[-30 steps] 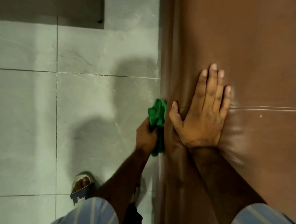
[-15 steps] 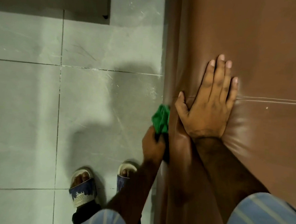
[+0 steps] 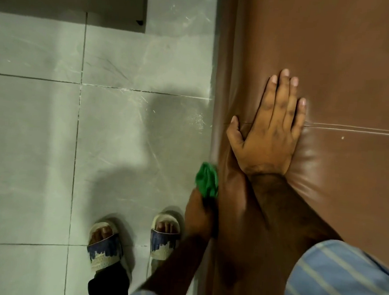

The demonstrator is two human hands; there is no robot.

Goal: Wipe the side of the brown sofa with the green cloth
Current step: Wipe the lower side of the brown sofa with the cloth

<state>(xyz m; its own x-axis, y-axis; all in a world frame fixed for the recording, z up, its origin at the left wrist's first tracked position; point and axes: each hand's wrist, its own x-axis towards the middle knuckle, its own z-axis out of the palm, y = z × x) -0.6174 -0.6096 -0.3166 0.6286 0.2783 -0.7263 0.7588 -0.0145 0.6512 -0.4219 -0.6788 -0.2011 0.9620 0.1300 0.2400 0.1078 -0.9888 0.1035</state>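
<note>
My left hand (image 3: pixel 199 216) has its grip closed on the green cloth (image 3: pixel 207 180), soft and bunched, against the sofa (image 3: pixel 333 53) side; right hand (image 3: pixel 268 134) lies flat, open

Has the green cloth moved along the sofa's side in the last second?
Yes. The green cloth has slid toward the person, from level with the sofa seam to beside the right wrist.

Brown sofa (image 3: pixel 333 53): smooth leather-like upholstery, soft sheen, creased at the rounded edge, stitched seam across.
Crumpled green cloth (image 3: pixel 206 179): soft matt fabric, wrinkled.
Grey tiled floor (image 3: pixel 132 131): smooth stone-look tiles, faintly glossy, pale scratches, thin grout lines.
Blue-and-cream slippers (image 3: pixel 104 249): woven-looking straps, matt.
Blue striped sleeve (image 3: pixel 340 284): matt woven fabric.
</note>
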